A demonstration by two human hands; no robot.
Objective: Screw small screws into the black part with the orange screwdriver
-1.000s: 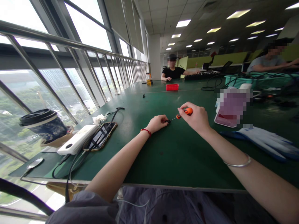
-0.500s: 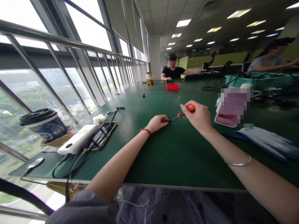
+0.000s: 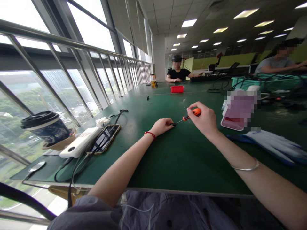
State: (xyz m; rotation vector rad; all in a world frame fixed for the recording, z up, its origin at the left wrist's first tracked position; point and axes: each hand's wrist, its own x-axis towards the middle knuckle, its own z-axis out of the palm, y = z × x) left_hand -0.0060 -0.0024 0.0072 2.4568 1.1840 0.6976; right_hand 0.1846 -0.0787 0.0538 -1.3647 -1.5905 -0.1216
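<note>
My right hand (image 3: 203, 117) is closed around the handle of an orange and black screwdriver (image 3: 197, 111). Its thin metal shaft points left and down, with the tip at a small black part (image 3: 173, 124). That part is pinched in the fingers of my left hand (image 3: 163, 126), low over the green tabletop (image 3: 177, 153). Whether the tip touches a screw is too small to see. My left fingers hide much of the black part.
At left are a paper cup (image 3: 46, 129), a white power bank (image 3: 80, 142), a phone (image 3: 105, 139) and cables. A red tray (image 3: 177, 89) sits further back. Gloves (image 3: 273, 145) and a pinkish box (image 3: 237, 111) lie at right. Two people sit beyond.
Both hands keep nearly the same pose, with the screwdriver still at the black part. The whole view has shifted very slightly.
</note>
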